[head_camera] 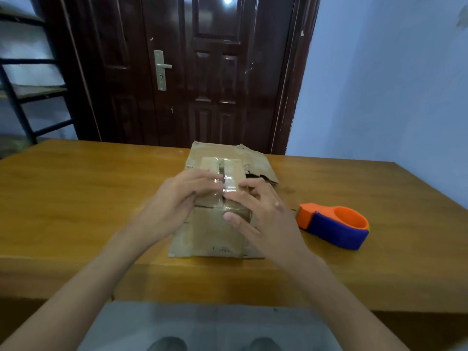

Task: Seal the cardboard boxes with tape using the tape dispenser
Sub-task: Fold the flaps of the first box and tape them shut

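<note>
Cardboard box (217, 224) sits pretty much dead center on the wooden table (76, 198), near the front edge, with its long axis running straight away from the camera toward the dark door (177, 72). It looks worn, with ragged flaps at the far end and glossy clear tape (229, 182) already running lengthwise along the top seam.

Both hands are laid on top of it, palms down. The left hand (174, 201) comes in from the left with fingers stretched out and only slightly spread, tips resting on the tape by the seam. The right hand (263, 211) comes in from the right, fingers fanned apart and a bit curled, tips pressing the tape just beside the left hand's, thumb hanging over the near top edge. Neither hand is gripping anything, just flat pressure on the box. Forearms angle inward from the bottom corners.

The tape dispenser (334, 225), orange and blue, lies on the table just right of the box, near the right hand, nobody touching it.
</note>
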